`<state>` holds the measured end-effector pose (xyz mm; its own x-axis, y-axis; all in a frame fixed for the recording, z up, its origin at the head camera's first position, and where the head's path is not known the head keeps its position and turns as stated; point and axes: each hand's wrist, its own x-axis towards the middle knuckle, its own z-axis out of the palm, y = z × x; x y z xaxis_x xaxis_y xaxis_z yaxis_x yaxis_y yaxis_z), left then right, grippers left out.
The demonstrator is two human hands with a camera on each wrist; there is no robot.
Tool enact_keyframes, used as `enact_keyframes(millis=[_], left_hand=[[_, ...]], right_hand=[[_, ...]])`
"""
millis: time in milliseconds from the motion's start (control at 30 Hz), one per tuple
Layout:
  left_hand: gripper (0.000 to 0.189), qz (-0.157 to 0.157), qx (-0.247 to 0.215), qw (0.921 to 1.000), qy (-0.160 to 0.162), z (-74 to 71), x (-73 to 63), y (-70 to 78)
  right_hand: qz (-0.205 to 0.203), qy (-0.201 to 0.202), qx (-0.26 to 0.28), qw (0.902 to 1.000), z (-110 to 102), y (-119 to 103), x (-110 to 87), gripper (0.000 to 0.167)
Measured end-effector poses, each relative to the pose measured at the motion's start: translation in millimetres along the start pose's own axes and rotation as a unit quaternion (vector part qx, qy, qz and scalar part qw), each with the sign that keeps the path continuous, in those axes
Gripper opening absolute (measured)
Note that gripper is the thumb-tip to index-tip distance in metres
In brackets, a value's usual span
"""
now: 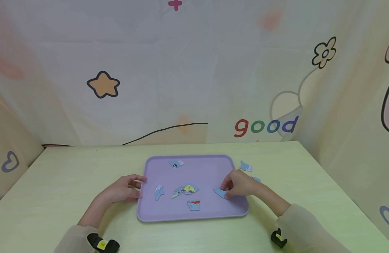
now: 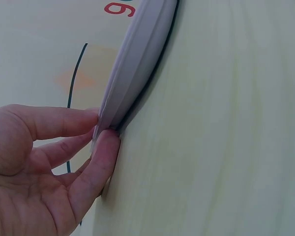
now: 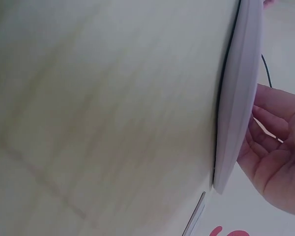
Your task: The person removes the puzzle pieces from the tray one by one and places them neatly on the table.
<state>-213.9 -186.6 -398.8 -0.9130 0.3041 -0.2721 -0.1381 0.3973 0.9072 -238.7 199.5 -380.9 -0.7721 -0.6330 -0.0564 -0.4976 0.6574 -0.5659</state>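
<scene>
My right hand reaches over the right side of a purple tray and pinches a light blue puzzle piece close over the tray's surface. In the right wrist view the tray's wall hides the fingertips of this hand and the piece. At the tray's left edge, my left hand holds the rim, fingers on top and thumb against the outer wall, as the left wrist view shows. Joined pieces with a yellow picture lie mid-tray. Around them are a blue-and-white piece, a red-striped piece and a piece with a dark mark.
Right of the tray, a blue puzzle piece lies on the pale wooden table. Another piece there is partly hidden behind my right hand. A printed cloth backdrop rises along the table's back edge and sides.
</scene>
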Motion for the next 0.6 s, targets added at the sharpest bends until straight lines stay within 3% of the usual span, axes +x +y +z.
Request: enact_keyframes(millis=[200, 600], left_hand=[[0.049, 0.001, 0.003, 1.0000, 0.000, -0.3, -0.1, 0.8], [0.050, 0.008, 0.001, 0.9999, -0.006, -0.2, -0.5, -0.3]], right_hand=[[-0.025, 0.001, -0.001, 0.9997, -2, 5, -2.2, 0.012], [0.016, 0.008, 0.081, 0.9966, -12, 16, -17.6, 0.021]])
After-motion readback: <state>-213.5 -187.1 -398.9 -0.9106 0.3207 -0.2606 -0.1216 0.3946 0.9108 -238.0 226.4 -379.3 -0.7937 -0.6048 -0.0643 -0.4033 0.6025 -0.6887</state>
